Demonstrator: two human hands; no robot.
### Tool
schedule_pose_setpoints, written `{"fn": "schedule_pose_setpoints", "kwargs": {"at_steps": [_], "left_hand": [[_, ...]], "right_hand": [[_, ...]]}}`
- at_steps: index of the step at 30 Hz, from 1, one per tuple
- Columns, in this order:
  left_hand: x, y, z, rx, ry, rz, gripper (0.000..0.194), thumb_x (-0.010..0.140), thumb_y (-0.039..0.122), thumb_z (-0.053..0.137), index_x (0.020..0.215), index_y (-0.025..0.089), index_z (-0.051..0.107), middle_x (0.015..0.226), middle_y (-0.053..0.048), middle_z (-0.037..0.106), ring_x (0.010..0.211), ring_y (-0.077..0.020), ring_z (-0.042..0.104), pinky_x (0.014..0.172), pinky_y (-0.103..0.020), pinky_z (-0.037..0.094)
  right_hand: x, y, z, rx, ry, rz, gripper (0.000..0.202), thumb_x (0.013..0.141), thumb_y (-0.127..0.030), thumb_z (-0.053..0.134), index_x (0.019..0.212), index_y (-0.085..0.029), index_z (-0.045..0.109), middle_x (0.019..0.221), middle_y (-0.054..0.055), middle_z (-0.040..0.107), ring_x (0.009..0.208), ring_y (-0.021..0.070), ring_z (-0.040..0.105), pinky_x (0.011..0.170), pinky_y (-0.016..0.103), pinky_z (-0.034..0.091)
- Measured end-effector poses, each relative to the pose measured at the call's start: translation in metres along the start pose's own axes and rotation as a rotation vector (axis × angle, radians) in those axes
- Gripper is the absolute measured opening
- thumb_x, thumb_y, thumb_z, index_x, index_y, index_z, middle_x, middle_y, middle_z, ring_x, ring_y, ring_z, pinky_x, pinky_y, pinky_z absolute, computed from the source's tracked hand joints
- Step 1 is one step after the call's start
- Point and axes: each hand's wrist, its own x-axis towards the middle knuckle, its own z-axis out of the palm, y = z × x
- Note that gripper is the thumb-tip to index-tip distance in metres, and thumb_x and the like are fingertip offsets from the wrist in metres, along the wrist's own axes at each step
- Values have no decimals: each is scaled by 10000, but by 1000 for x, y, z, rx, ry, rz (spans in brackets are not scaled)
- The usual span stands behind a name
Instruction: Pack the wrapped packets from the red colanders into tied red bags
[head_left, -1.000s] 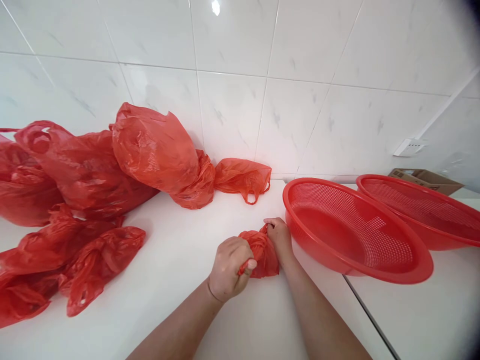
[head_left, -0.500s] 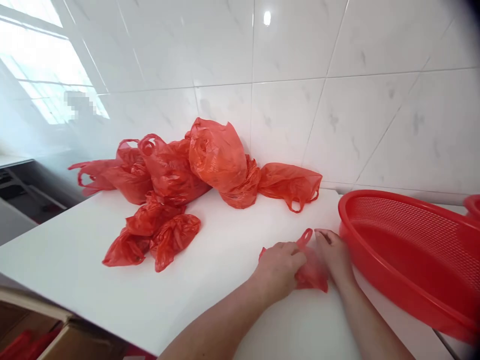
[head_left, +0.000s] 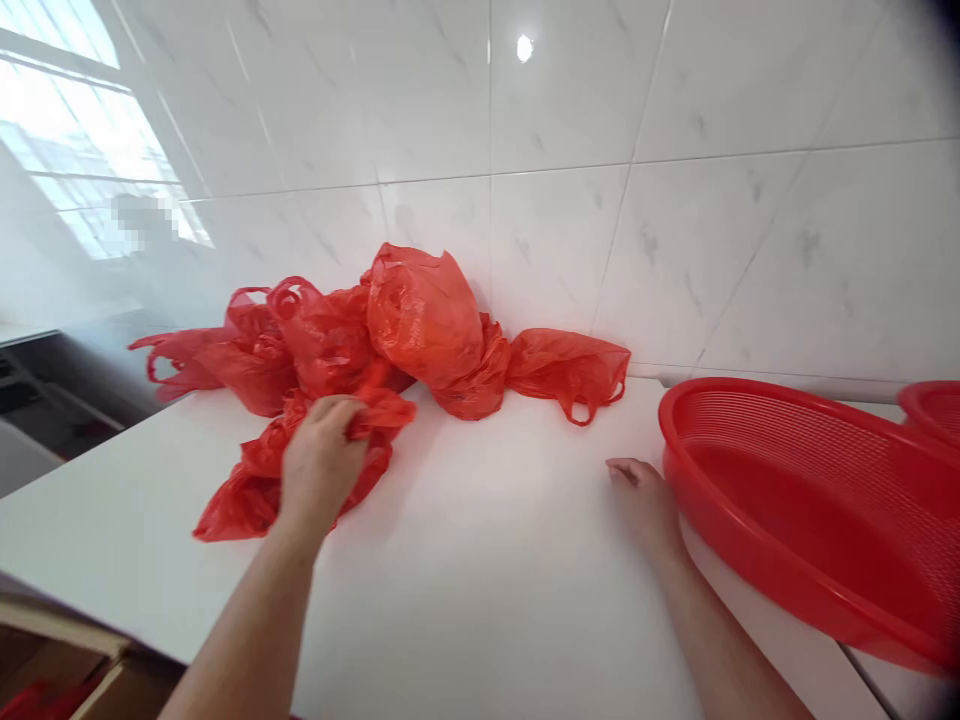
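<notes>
My left hand (head_left: 324, 455) is closed on a red plastic bag (head_left: 384, 412), blurred a little by motion. It is held over a small heap of crumpled red bags (head_left: 238, 498) at the left of the white table (head_left: 480, 560). My right hand (head_left: 641, 500) rests on the table by the near left side of a red plastic basket (head_left: 750, 545). Its fingers are curled together, with thumb and forefinger pinched; whether anything small is between them cannot be made out.
Along the tiled wall stand several filled red bags, among them a large round one (head_left: 424, 320). A flatter red bag with handles (head_left: 570, 365) lies to their right. Part of a second red basket (head_left: 937, 405) shows at the right edge. Cardboard boxes (head_left: 67, 650) sit below the table.
My left hand has carried the red plastic bag leftward from beside my right hand to the small heap. My right hand has stayed near the basket. The view has shifted slightly.
</notes>
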Motion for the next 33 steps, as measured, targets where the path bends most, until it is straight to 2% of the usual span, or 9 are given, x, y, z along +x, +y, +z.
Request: {"fn": "schedule_pose_setpoints", "kwargs": {"at_steps": [4,7,12,14,16,20,26,29,33], "left_hand": [[-3,-28,-10,361,-132,-102,506,783,477,553,1206,200,542,1342,-178,447,1281,-425,343,939,-618,368],[-13,-22,3,412,-124,-49,565,781,494,569,1259,204,490,1442,-192,327,1346,-462,209,937,-717,299],[-25,26,45,165,27,262,391,811,366,583,1164,204,541,1460,-134,326,1381,-380,201,1071,-606,241],[-26,49,67,-12,-69,425,348,827,331,562,1154,212,541,1449,-116,344,1377,-335,240,1088,-524,278],[-27,71,91,-166,-276,520,353,838,322,542,1181,240,523,1456,-90,336,1352,-296,307,1056,-465,351],[-23,117,148,-331,-658,505,440,829,307,530,1265,306,471,1492,-29,301,1291,-242,410,978,-379,440],[-3,172,236,-338,-650,400,580,780,126,517,1344,220,422,1489,-77,342,1357,-246,307,1075,-398,297],[0,179,256,-337,-624,352,415,772,143,526,1183,177,570,1278,-126,566,1223,-291,465,998,-439,354],[-12,175,248,-401,-594,358,203,816,191,467,904,193,650,950,-82,663,976,-251,581,853,-376,433]], "right_hand": [[-2,-6,1,-26,5,-18,263,788,-316,453,938,-208,641,1047,45,628,945,193,579,836,322,433],[-2,-8,3,-22,17,-32,247,793,-287,450,919,-197,642,1020,47,624,919,188,580,828,317,431],[-2,-8,5,-22,51,-45,230,797,-239,447,907,-208,647,1002,29,623,904,161,581,811,277,433],[-2,-7,6,-24,61,-48,221,798,-227,449,890,-211,650,993,24,623,889,150,583,798,265,434],[-2,-6,6,-27,68,-51,212,800,-223,455,880,-215,651,981,19,624,873,145,585,780,259,436],[-1,-5,6,-22,69,-61,196,799,-219,469,869,-225,652,966,15,629,859,143,587,762,258,434],[1,-7,5,-17,63,-71,207,805,-211,452,867,-224,649,937,14,637,837,146,591,749,260,435],[2,-8,5,-28,81,-53,232,814,-221,435,917,-229,642,966,20,636,842,154,596,742,268,443],[9,-10,10,-64,158,-15,344,823,-292,455,1138,-223,575,1044,65,617,872,197,603,762,316,456]]}}
